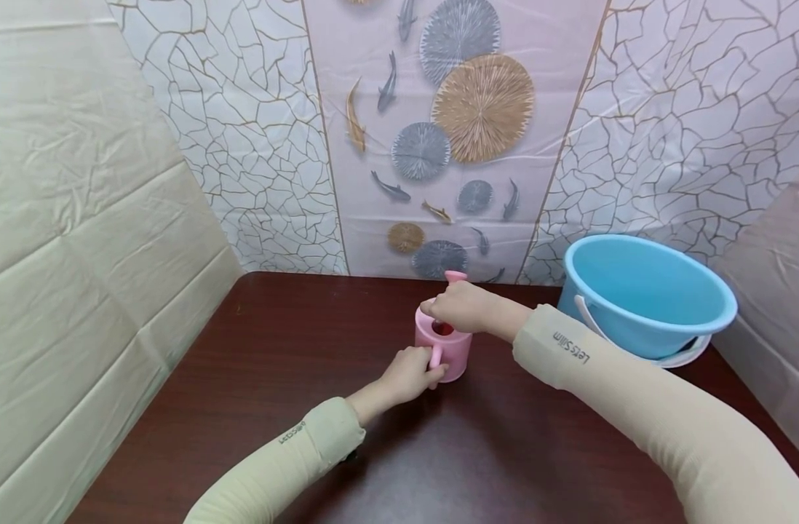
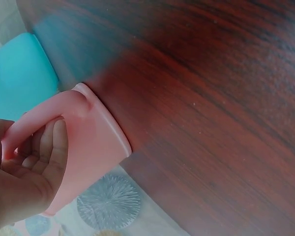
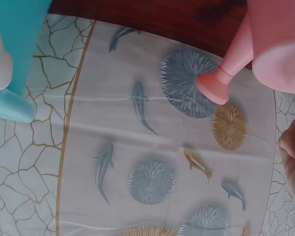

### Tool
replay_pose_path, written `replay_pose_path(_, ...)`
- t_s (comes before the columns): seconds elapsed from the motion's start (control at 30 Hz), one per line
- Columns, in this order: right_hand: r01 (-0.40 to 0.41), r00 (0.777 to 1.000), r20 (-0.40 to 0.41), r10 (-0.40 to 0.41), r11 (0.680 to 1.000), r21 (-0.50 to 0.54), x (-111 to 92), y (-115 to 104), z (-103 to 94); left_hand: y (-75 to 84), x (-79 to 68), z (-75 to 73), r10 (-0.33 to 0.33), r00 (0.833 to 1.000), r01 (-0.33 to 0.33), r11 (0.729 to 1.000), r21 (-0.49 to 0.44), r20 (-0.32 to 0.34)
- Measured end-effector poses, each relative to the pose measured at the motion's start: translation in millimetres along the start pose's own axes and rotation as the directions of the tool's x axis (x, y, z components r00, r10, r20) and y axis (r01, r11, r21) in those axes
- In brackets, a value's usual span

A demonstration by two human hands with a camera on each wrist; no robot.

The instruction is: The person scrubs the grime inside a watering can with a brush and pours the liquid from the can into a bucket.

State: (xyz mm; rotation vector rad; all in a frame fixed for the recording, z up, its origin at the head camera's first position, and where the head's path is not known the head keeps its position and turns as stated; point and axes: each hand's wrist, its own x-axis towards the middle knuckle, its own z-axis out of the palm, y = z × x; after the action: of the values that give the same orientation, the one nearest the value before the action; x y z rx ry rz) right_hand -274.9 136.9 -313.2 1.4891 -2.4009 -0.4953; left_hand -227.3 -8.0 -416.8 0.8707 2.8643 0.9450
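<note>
A pink watering can stands upright on the dark wooden table, spout toward the back wall. My left hand grips its handle, fingers curled round it in the left wrist view. Over the can's top, my right hand partly covers the opening and spout in the head view. In the right wrist view that hand shows at the right edge, beside the can's rim with a gap between them; its fingertips are mostly cut off. The flared spout head shows in full there. Dark red shows inside the opening.
A light blue bucket with a white handle stands at the table's back right, near my right forearm. A patterned cloth wall rises behind the table. Beige cloth hangs along the left side.
</note>
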Motion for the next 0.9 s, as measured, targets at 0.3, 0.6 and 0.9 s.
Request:
replay_pose_path(0.3,0.007,1.000,-0.006,-0.007,1.000,0.017,-8,3,-10.5,0.0,-0.5,0.8,0.002,1.000,-0.002,1.000,0.004,-0.017)
replay_pose_path(0.6,0.032,0.999,-0.039,-0.029,0.997,0.074,-11,-1,-6.5,-0.5,-0.5,3.0,0.009,1.000,-0.008,1.000,0.027,-0.022)
replay_pose_path(0.9,0.035,0.996,-0.085,-0.033,0.999,0.029,-9,-1,12.3,0.5,-1.7,2.6,0.007,1.000,-0.006,0.999,0.041,-0.022)
